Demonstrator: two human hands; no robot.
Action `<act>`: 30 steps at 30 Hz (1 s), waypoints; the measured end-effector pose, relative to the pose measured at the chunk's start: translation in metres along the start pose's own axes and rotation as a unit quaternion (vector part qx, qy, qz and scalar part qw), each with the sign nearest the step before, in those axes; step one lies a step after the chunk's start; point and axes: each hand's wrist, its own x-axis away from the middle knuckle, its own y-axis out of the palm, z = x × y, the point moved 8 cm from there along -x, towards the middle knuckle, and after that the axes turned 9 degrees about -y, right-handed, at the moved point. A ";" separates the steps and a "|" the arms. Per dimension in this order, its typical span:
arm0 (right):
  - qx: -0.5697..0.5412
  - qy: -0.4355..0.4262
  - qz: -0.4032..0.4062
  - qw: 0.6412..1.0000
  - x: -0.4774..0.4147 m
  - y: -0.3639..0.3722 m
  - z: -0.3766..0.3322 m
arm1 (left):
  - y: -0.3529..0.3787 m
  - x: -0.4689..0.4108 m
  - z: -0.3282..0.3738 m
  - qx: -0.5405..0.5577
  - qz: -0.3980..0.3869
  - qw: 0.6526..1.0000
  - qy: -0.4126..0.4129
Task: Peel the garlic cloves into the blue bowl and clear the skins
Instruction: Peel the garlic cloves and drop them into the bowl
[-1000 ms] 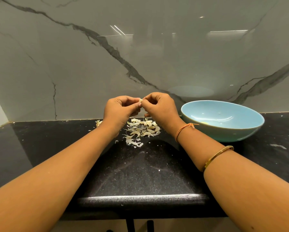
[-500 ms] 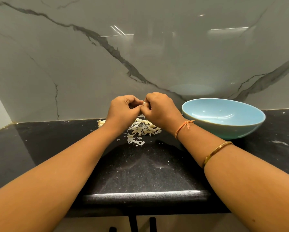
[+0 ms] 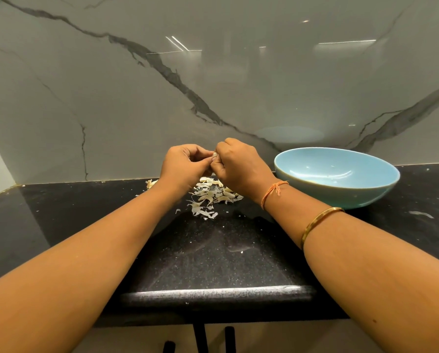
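Note:
My left hand point(image 3: 184, 165) and my right hand point(image 3: 240, 165) meet above the black counter, both pinching one small pale garlic clove point(image 3: 214, 155) between their fingertips. Most of the clove is hidden by the fingers. Under the hands lies a heap of pale garlic skins point(image 3: 210, 198). The blue bowl point(image 3: 336, 178) stands to the right of my right hand, by the wall. Something pale lies at its bottom, mostly hidden by the near rim.
A marble backsplash point(image 3: 213, 85) rises directly behind the black counter point(image 3: 213, 256). A bit of garlic point(image 3: 151, 183) lies at the wall left of my left hand. One loose skin point(image 3: 420, 214) lies at the far right. The counter's front edge is near me.
Both hands stay together on the clove, fingers working slightly. The view has drifted a little; the bowl and skins have not moved.

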 end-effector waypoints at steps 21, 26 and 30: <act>-0.060 0.019 0.058 0.996 0.002 -0.001 0.005 | 0.004 0.000 -0.014 0.161 -0.028 0.982 -0.095; -0.067 -0.001 0.060 0.996 0.002 -0.002 0.003 | 0.005 0.000 -0.015 0.184 -0.045 0.973 -0.132; -0.059 -0.019 0.043 0.997 0.002 -0.001 0.000 | 0.004 0.000 -0.017 0.177 -0.066 0.968 -0.164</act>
